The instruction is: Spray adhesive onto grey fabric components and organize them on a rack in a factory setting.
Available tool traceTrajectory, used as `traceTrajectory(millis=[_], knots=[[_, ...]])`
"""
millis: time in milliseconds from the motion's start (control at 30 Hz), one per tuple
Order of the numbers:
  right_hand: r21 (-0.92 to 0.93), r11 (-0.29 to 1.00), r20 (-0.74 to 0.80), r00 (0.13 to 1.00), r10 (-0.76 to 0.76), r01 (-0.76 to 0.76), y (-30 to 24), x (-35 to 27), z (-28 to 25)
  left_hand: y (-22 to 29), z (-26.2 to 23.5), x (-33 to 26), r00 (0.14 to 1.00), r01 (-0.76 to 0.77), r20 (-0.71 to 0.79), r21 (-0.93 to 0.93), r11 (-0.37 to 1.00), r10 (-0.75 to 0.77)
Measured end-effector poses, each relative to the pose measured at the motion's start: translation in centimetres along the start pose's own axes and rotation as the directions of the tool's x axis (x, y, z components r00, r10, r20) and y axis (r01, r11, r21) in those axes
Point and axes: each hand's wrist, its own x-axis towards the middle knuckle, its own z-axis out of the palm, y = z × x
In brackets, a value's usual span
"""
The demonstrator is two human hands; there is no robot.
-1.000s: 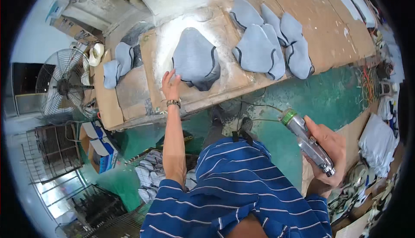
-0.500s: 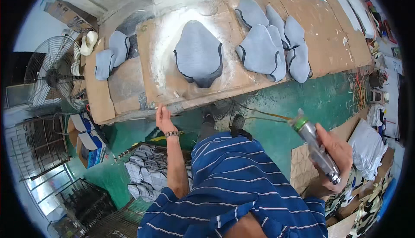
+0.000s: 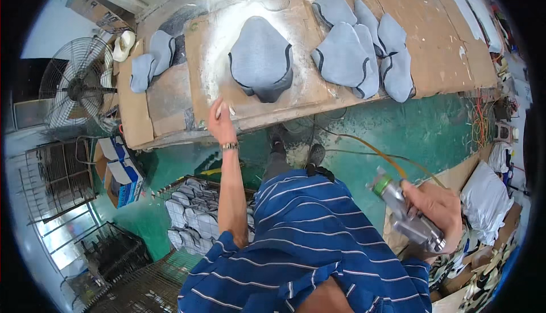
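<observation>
My right hand is wrapped around a metal spray gun with a green ring near its front. It is held out to the right of my body, above the floor. My left hand is raised at the front edge of the work table, its fingers loosely bent with nothing visible in them. Beyond it, a large grey fabric piece with black edging lies on a white-dusted cardboard sheet. Similar grey pieces overlap to its right, and two smaller ones lie to its left.
A wire-cage fan stands left of the table. Below it are an open blue-and-white box and wire racks. More grey pieces fill a rack by my left arm. An amber hose crosses the green floor. White bags lie at right.
My left hand has risen slightly toward the table top. The spray gun has shifted a little to the left and lower, turning in my right hand. The amber hose now shows more.
</observation>
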Motion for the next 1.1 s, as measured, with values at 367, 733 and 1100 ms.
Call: traceTrajectory(millis=[367, 733, 1100], knots=[[-0.108, 0.985, -0.136, 0.984, 0.119, -0.134, 2.5, -3.8, -3.6, 2.5, 5.3, 8.0, 0.757, -0.647, 0.487, 0.467, 0.603, 0.435], [0.066, 0.993, -0.108, 0.988, 0.106, -0.1, 0.6, -6.4, -1.8, 8.2, 8.3, 11.4, 0.766, -0.599, 0.562, 0.445, 0.666, 0.313], [0.045, 0.99, 0.101, 0.986, 0.131, -0.136, -6.4, -4.6, 3.2, 15.4, 6.4, 16.6, 0.653, -0.74, 0.527, 0.288, 0.609, 0.544]])
